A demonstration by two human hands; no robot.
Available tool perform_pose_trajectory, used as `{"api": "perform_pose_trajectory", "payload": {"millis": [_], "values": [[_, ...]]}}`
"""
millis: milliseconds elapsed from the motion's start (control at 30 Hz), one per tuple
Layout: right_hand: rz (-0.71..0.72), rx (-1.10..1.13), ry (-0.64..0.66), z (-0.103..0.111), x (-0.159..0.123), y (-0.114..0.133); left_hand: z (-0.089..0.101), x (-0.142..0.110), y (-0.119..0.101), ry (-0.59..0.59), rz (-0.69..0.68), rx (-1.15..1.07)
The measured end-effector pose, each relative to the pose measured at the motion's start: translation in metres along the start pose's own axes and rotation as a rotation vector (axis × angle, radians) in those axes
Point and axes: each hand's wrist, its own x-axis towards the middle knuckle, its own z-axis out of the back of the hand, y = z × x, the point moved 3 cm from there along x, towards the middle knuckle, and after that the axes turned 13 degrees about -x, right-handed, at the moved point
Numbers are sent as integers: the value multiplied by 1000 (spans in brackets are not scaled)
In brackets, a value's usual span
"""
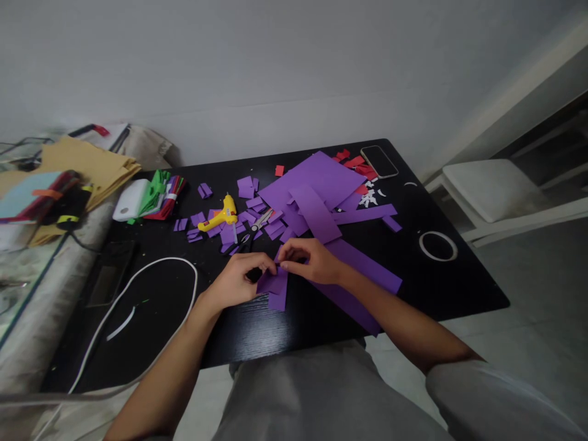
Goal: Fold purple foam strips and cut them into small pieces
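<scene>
Near the front of the black table, my left hand [245, 277] is closed on a small purple piece [272, 282] of craft foam or paper. The fingers of my right hand [309, 260] pinch the same piece at its upper edge, close to my left fingertips. Another purple strip [278, 300] lies under it. Just beyond my hands are black-handled scissors [254, 229] with their blades pointing away, and a yellow hot glue gun [224, 214] on its side. Beside my right hand lie a wide purple strip [315, 211] and a long purple sheet [362, 269].
Small purple pieces [197, 218] are scattered around the glue gun. At the back right lie a phone [379, 162], red scraps [354, 162] and white scraps [369, 195]. A tape-like ring [438, 245] sits at right. A white cable [195, 282] loops across the left side.
</scene>
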Motion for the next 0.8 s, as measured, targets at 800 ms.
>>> {"api": "perform_pose_trajectory", "payload": {"millis": [800], "values": [[282, -158, 4, 1, -5, 15, 4, -3, 4, -42, 35, 34]]}}
